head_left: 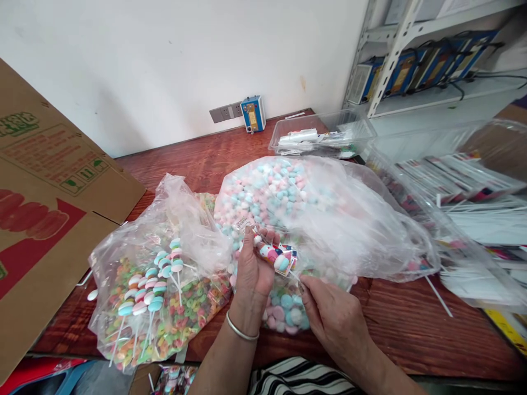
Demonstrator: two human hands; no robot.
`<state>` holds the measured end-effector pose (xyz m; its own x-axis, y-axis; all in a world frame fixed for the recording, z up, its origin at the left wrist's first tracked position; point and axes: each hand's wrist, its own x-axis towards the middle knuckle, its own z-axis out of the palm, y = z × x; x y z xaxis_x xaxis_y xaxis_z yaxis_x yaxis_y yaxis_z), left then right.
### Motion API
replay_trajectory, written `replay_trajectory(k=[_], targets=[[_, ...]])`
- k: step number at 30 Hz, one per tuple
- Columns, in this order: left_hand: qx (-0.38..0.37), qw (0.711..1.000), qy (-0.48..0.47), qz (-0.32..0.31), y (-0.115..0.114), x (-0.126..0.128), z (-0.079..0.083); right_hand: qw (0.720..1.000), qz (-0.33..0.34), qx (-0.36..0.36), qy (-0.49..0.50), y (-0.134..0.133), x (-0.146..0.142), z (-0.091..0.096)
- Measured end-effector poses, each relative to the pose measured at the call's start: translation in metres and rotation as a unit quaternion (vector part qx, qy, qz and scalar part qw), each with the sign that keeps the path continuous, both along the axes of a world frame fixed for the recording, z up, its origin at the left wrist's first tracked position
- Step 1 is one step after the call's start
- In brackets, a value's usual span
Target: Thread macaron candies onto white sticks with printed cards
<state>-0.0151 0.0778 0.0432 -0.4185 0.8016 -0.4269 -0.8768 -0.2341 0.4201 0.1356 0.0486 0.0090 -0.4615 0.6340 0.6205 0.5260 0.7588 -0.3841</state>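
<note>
My left hand (254,271), with a silver bangle at its wrist, is closed around a printed clear wrapper (272,253) with pink, white and blue marshmallow pieces in it. A thin white stick (295,276) comes out of the wrapper's lower right end. The fingertips of my right hand (334,307) pinch that stick. Beneath both hands lies a clear bag of pink, white and blue marshmallows (284,315). To the left, several marshmallow skewers (144,291) on white sticks rest on a bag of colourful ring-shaped pieces (193,307).
A cardboard box (61,219) stands at the left. A large bag of small marshmallows (272,186) lies behind my hands. Clear bins with wrappers (308,137) and white sticks (481,222) sit at the back and right. A blue device (253,114) stands against the wall.
</note>
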Motion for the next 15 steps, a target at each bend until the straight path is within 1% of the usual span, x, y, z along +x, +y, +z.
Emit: replay_trajectory(k=[2,4,5,6,7,8,9,10,11,12,13,14,15], targets=[[0.023,1.0,-0.007,-0.001,0.003,-0.006,0.003,0.999,-0.001,0.036,-0.018,-0.002,0.001,-0.003],[0.028,1.0,-0.012,-0.005,0.004,-0.005,0.004,0.998,0.006,0.058,-0.035,-0.003,0.001,-0.007],[0.022,1.0,-0.014,-0.002,0.004,-0.004,0.004,0.998,0.012,0.058,-0.032,-0.004,0.0,-0.008],[0.016,1.0,-0.016,0.002,0.003,-0.002,0.004,0.999,0.02,0.042,-0.017,-0.004,0.0,-0.01],[0.015,1.0,-0.02,0.005,0.002,-0.001,0.003,0.999,0.033,0.0,0.01,-0.005,0.0,-0.01],[0.024,0.999,-0.027,0.005,0.001,0.0,0.003,0.995,0.049,-0.077,0.046,-0.005,-0.001,-0.009],[0.042,0.999,-0.035,0.001,0.0,0.0,0.002,0.976,0.067,-0.186,0.093,-0.006,-0.001,-0.008],[0.064,0.997,-0.045,-0.008,-0.001,-0.001,0.002,0.934,0.086,-0.315,0.146,-0.006,-0.001,-0.005],[0.086,0.995,-0.054,-0.018,-0.002,-0.002,0.002,0.867,0.104,-0.445,0.198,-0.006,-0.001,-0.002],[0.103,0.992,-0.062,-0.028,-0.002,-0.004,0.003,0.786,0.12,-0.555,0.244,-0.005,-0.002,0.001],[0.114,0.991,-0.066,-0.036,-0.003,-0.005,0.004,0.707,0.131,-0.636,0.28,-0.005,-0.002,0.003],[0.119,0.99,-0.065,-0.04,-0.003,-0.005,0.004,0.645,0.139,-0.685,0.308,-0.005,-0.003,0.006],[0.119,0.99,-0.059,-0.04,-0.003,-0.005,0.005,0.606,0.144,-0.712,0.325,-0.005,-0.004,0.008]])
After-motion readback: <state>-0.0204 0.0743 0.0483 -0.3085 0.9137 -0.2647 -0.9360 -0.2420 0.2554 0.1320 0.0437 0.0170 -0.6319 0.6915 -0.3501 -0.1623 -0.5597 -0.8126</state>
